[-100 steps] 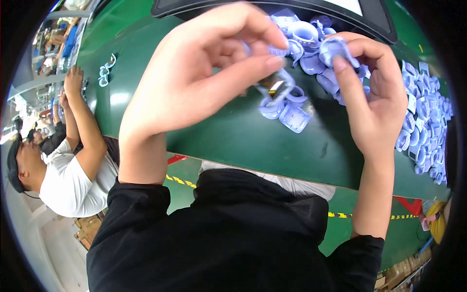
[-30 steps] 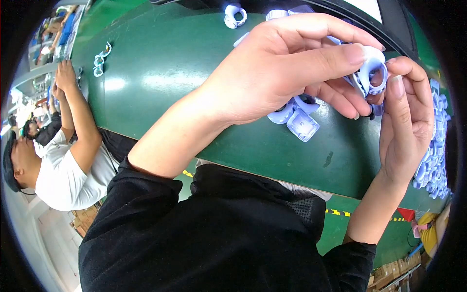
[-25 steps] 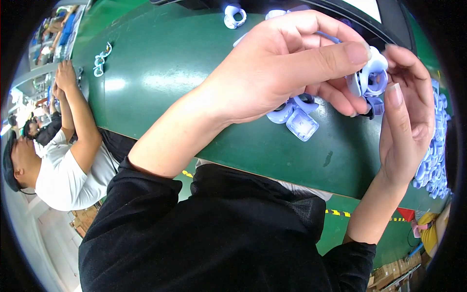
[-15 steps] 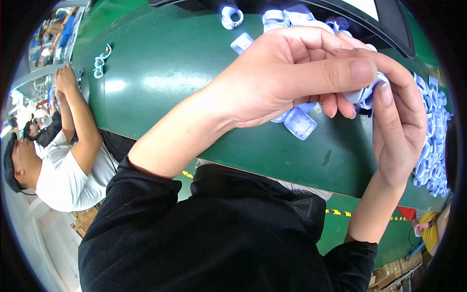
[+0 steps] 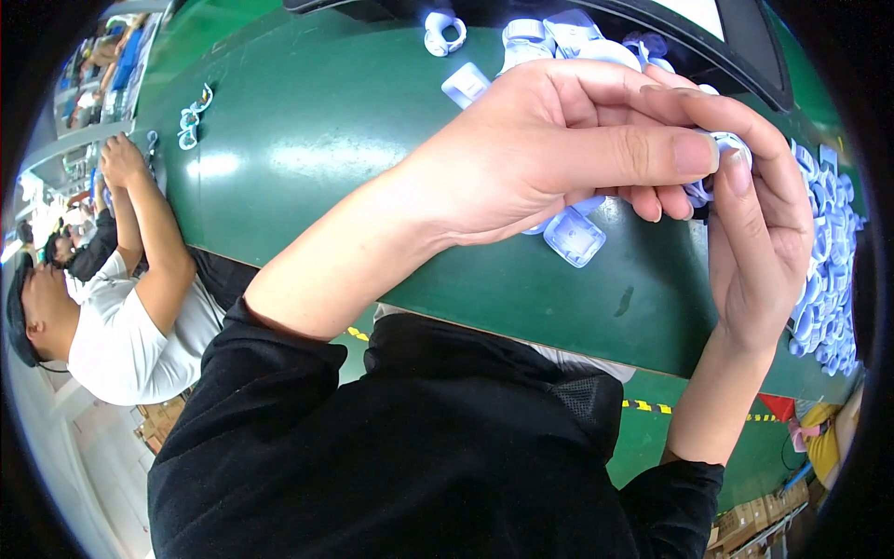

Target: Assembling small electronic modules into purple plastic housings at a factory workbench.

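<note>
The desk [image 5: 307, 168] is a green surface extending beneath and beyond both hands; its near edge runs below the forearms.

A co-worker [image 5: 121, 317] in a white shirt sits well to the left of the grip, with both arms raised onto the desk edge. A small pair of pale rings [image 5: 191, 126] lies on the desk just beyond that person's hands.

The left hand [image 5: 559, 149] reaches across from the lower left. Its thumb is extended toward the right, and its fingers curl underneath. The right hand [image 5: 759, 242] rises from the lower right, palm facing left, with its fingers bent over to meet the left thumb.

The grip is closed: the left thumb tip and the right fingertips pinch a small pale-blue part [image 5: 726, 149] between them. Only a sliver of the part shows at the contact point; the rest is hidden by the fingers, so its shape cannot be told. The part is held above the desk, not resting on it.

A pile [image 5: 824, 252] of similar pale-blue parts lies on the desk to the right of the grip, behind the right hand. More loose parts [image 5: 549, 37] lie beyond the grip, near the desk's far edge.

A single square piece [image 5: 575, 236] lies on the desk directly below the left hand, partly covered by its curled fingers.
</note>
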Motion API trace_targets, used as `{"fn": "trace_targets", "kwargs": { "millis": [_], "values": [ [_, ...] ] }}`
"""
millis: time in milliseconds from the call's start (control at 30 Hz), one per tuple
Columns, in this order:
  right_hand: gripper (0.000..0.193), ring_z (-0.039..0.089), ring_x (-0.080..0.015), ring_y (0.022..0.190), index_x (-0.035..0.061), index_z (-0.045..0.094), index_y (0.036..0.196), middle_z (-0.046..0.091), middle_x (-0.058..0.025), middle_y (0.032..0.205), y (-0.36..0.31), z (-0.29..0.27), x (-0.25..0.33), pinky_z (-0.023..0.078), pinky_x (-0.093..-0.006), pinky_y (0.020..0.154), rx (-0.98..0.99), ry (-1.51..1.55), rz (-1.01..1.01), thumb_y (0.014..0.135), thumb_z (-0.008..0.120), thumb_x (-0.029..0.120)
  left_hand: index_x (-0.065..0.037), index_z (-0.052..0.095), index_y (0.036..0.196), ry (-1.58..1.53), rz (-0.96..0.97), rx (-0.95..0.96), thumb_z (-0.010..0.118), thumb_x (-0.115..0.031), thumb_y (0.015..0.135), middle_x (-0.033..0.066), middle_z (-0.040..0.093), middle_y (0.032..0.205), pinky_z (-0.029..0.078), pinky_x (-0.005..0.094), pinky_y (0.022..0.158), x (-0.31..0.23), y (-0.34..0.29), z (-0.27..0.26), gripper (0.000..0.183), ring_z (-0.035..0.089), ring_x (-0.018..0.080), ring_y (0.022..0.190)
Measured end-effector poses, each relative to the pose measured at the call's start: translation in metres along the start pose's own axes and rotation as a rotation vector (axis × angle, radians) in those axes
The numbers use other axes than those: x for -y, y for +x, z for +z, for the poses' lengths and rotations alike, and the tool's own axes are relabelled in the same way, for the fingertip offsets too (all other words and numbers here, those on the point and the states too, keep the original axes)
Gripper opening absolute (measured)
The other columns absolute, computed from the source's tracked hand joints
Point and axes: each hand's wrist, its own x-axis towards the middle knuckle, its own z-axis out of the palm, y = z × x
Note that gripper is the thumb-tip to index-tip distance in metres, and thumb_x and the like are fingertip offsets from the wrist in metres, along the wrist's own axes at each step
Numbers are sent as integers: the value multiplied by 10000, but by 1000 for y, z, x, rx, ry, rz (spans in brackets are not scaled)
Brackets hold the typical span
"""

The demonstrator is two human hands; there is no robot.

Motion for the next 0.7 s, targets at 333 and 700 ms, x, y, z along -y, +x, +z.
{"fn": "trace_targets", "kwargs": {
  "millis": [333,700],
  "values": [
    [245,620,-226,1151,-25,612,1211,652,-136,1211,3,-6,2,474,-363,1009,70,115,93,1061,514,142,60,691,1163,83,49,-64,783,-80,893,107,719,963,582,274,746,1,1,4,319,691,149,808],
    [376,610,-265,1239,-76,567,1336,614,-229,1345,0,-4,-14,478,-345,1046,-2,-24,-65,1087,441,177,101,628,1211,-32,-23,-58,725,-93,943,179,724,1082,607,314,861,-3,-3,7,345,738,241,958]
  ]
}}
